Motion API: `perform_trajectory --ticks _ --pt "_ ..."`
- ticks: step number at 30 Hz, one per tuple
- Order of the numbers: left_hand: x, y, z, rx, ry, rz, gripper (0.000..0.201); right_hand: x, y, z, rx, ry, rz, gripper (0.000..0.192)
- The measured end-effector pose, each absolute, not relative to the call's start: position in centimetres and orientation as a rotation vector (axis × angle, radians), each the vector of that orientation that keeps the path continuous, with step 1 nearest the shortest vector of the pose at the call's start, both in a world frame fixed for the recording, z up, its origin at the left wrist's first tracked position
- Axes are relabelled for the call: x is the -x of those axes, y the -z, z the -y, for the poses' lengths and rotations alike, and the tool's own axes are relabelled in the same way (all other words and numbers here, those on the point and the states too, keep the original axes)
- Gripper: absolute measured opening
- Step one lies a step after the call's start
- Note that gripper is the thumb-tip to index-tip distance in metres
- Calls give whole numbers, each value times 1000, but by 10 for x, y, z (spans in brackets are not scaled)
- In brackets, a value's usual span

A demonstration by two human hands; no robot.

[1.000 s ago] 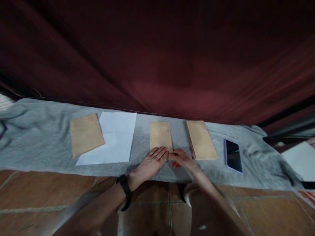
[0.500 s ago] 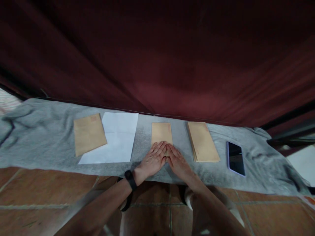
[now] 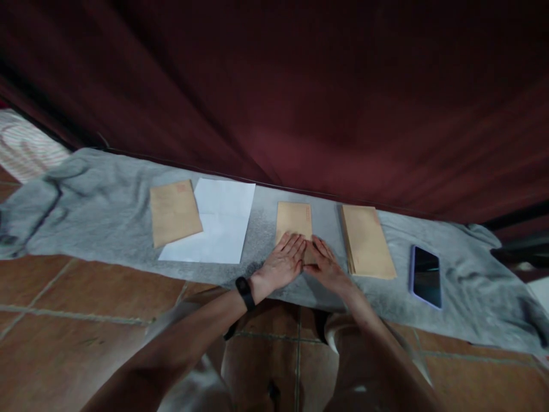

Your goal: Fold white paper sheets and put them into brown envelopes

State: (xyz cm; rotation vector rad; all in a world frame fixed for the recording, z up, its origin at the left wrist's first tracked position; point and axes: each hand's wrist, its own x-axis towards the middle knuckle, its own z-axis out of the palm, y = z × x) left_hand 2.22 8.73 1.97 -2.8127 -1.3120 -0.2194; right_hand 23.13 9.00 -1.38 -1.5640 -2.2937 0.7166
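Observation:
A brown paper envelope (image 3: pixel 294 217) lies on the grey cloth (image 3: pixel 261 240) in front of me, its near part folded over and partly hidden under my hands. My left hand (image 3: pixel 283 260) rests flat across the fold, fingers stretched out. On the envelope's right edge lies my right hand (image 3: pixel 326 264), its fingers extended and a little apart from the left ones. Between the two hands a strip of the brown paper shows.
Left of the hands are a white paper sheet (image 3: pixel 225 212) and a brown envelope (image 3: pixel 174 214) overlapping it. To the right lie a stack of brown envelopes (image 3: pixel 369 243) and a phone (image 3: pixel 425 278). A dark red curtain (image 3: pixel 274 97) hangs behind the cloth.
My right hand has slid right, away from my left hand, which stays on the envelope. The whole view has shifted and turned slightly.

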Motion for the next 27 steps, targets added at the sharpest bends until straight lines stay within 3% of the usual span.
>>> perform_trajectory --ticks 27 --pt "-26 -8 -148 2780 256 1535 56 -227 -36 -102 1842 -985 2264 89"
